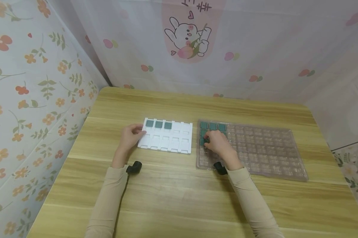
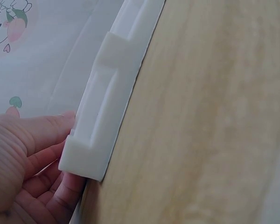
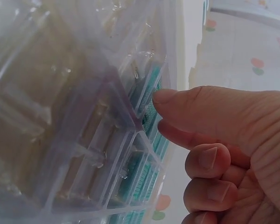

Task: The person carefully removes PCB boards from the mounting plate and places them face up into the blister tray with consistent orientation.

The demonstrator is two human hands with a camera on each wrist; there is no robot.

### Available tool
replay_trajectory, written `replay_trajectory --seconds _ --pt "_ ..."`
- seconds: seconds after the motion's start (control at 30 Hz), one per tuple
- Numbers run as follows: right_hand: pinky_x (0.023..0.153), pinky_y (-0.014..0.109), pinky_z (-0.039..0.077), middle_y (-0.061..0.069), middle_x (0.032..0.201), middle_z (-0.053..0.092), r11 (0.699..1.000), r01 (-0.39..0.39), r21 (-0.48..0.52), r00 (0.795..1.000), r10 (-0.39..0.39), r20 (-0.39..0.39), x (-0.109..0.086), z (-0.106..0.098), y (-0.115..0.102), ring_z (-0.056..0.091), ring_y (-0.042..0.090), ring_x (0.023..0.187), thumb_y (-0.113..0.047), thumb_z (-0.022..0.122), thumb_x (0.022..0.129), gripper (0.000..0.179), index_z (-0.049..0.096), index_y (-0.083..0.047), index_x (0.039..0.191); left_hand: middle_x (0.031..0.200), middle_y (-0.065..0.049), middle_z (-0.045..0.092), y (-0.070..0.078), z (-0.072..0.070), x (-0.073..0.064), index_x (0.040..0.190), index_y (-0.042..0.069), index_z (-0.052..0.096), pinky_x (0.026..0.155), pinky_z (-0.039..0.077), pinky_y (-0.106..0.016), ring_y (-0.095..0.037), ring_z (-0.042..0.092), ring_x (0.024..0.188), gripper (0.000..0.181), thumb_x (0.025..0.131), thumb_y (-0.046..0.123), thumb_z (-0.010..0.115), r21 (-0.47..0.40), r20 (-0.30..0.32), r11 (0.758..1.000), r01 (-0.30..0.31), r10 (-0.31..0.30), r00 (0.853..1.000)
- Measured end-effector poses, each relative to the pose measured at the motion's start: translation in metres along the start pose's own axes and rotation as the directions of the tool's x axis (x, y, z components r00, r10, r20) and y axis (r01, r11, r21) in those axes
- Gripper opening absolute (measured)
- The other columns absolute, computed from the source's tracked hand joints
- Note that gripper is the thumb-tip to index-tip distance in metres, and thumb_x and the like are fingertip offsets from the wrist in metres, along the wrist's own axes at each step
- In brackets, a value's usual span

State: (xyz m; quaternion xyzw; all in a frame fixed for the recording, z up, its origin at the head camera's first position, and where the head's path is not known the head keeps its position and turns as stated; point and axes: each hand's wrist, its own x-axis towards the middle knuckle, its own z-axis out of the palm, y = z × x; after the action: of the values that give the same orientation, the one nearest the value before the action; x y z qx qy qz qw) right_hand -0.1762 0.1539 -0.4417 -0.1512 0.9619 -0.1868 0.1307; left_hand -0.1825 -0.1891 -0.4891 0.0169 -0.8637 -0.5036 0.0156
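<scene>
At the left end of a white tray (image 1: 164, 148), my left hand (image 1: 130, 136) grips the edge, thumb against the rim and fingers curled beside it. Three square green chips (image 1: 158, 124) lie in the tray's far row. In the left wrist view the white tray (image 2: 98, 93) stretches away from the left hand (image 2: 23, 163). My right hand (image 1: 219, 142) reaches over the left columns of a clear plastic tray (image 1: 268, 150). Its thumb and index finger pinch a green chip (image 1: 202, 141) at its pocket. Up close, the right hand (image 3: 228, 135) has its other fingers curled in.
More green chips (image 1: 213, 126) sit in the clear tray's far left pockets, some partly behind the right hand. Both trays lie on a wood-grain table (image 1: 173, 191), a narrow gap between them. Black wrist devices (image 1: 134, 168) stick out from the sleeves. Printed curtains (image 1: 131, 36) hang behind the table.
</scene>
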Motion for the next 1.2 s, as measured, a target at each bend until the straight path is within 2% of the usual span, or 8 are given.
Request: replay_trajectory --seconds 0.23,0.43,0.6,0.73,0.87,1.07,1.13,1.2 --pt "0.055 0.028 0.046 0.013 0.086 0.067 1.000 0.017 -0.005 1.000 -0.018 -0.025 -0.001 -0.001 -0.001 0.051 0.015 0.057 -0.008 0.071 0.082 0.022 0.067 0.003 0.101 0.100 -0.024 0.066 -0.003 0.000 0.000 0.111 -0.009 0.062 0.068 0.044 -0.022 -0.032 0.062 0.084 0.031 0.084 0.004 0.068 0.004 -0.011 0.999 -0.053 0.053 0.999" --pt "0.061 0.031 0.049 0.015 0.092 0.067 1.000 0.018 0.004 0.999 -0.018 -0.039 0.000 -0.002 -0.003 0.055 0.016 0.062 -0.008 0.071 0.082 0.023 0.066 0.003 0.102 0.100 -0.024 0.066 -0.003 0.001 0.000 0.111 -0.009 0.063 0.067 0.044 -0.021 -0.032 0.062 0.084 0.031 0.083 0.004 0.068 0.009 -0.015 0.999 -0.045 0.045 0.999" --pt "0.058 0.029 0.048 0.015 0.091 0.067 1.000 0.025 0.011 0.999 -0.024 -0.045 0.003 -0.004 -0.006 0.050 0.014 0.055 -0.008 0.071 0.083 0.026 0.066 0.004 0.104 0.102 -0.024 0.066 -0.002 0.000 -0.001 0.112 -0.008 0.063 0.068 0.045 -0.024 -0.031 0.062 0.085 0.031 0.084 0.005 0.068 0.021 -0.015 0.999 -0.033 0.034 0.999" --pt "0.052 0.026 0.043 0.012 0.078 0.064 0.999 0.028 0.016 0.998 -0.027 -0.050 0.005 -0.006 -0.009 0.043 0.012 0.049 -0.009 0.070 0.083 0.026 0.065 0.005 0.105 0.102 -0.023 0.066 -0.002 0.001 0.000 0.112 -0.007 0.063 0.069 0.045 -0.025 -0.031 0.062 0.086 0.032 0.083 0.005 0.068 0.022 -0.015 0.999 -0.026 0.027 1.000" --pt "0.049 0.025 0.040 0.008 0.065 0.055 0.999 0.032 0.018 0.998 -0.031 -0.056 0.007 -0.009 -0.012 0.041 0.011 0.048 -0.008 0.070 0.083 0.026 0.065 0.005 0.105 0.102 -0.023 0.066 -0.003 0.001 0.001 0.112 -0.008 0.063 0.067 0.044 -0.022 -0.031 0.062 0.085 0.032 0.084 0.005 0.068 0.026 -0.016 0.999 -0.025 0.026 1.000" --pt "0.046 0.023 0.036 0.003 0.057 0.048 0.998 0.061 0.015 0.995 -0.059 -0.074 0.010 -0.011 -0.016 0.034 0.010 0.045 -0.008 0.070 0.083 0.027 0.064 0.007 0.105 0.103 -0.023 0.066 -0.004 0.001 0.001 0.112 -0.007 0.063 0.069 0.046 -0.026 -0.032 0.062 0.086 0.032 0.084 0.005 0.068 0.021 -0.011 1.000 -0.020 0.020 1.000" --pt "0.046 0.023 0.035 0.001 0.053 0.042 0.998 0.058 0.024 0.996 -0.057 -0.069 0.011 -0.012 -0.018 0.031 0.009 0.044 -0.008 0.070 0.083 0.027 0.064 0.007 0.106 0.101 -0.023 0.066 -0.004 0.001 0.000 0.111 -0.007 0.063 0.069 0.047 -0.028 -0.031 0.062 0.085 0.031 0.084 0.006 0.068 0.012 -0.016 0.999 -0.031 0.031 0.999" --pt "0.047 0.023 0.036 0.000 0.054 0.042 0.998 0.060 0.028 0.996 -0.058 -0.068 0.012 -0.012 -0.020 0.031 0.009 0.044 -0.007 0.069 0.084 0.027 0.064 0.007 0.107 0.098 -0.022 0.067 -0.003 0.001 -0.001 0.109 -0.007 0.064 0.068 0.047 -0.029 -0.028 0.062 0.081 0.030 0.083 0.007 0.069 0.000 -0.030 0.999 -0.052 0.052 0.998"
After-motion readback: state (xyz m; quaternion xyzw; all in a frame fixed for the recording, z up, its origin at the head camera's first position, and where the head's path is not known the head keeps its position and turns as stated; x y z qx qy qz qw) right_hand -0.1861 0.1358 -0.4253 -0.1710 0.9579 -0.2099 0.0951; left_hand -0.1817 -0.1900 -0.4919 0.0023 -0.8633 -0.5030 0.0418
